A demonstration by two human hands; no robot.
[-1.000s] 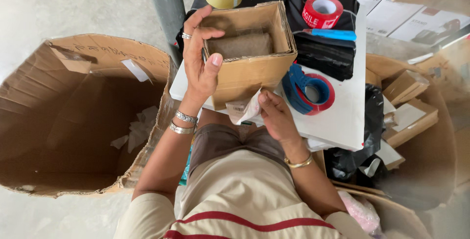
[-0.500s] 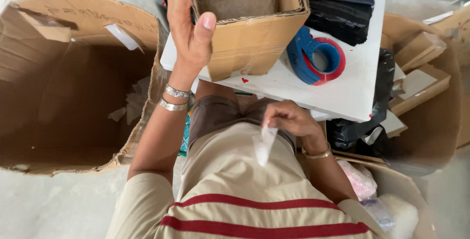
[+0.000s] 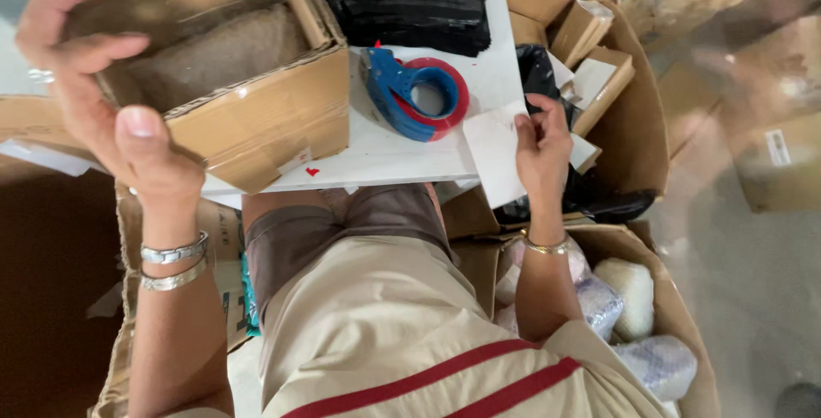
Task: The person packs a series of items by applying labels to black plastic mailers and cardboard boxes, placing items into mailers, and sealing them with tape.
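Two hands: both clamped on things.
Left hand point(image 3: 103, 118): grips the open cardboard box point(image 3: 231, 84) on the desk point(image 3: 385, 153), as before.
Right hand point(image 3: 540, 148): pinches white paper point(image 3: 494, 157), now raised from lap to desk's right edge.
Tape dispenser point(image 3: 415, 93): untouched, between them.

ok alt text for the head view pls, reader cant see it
Seen from above, a person's left hand grips the corner of an open cardboard box on a white table, while the right hand holds a white paper beside a blue tape dispenser.
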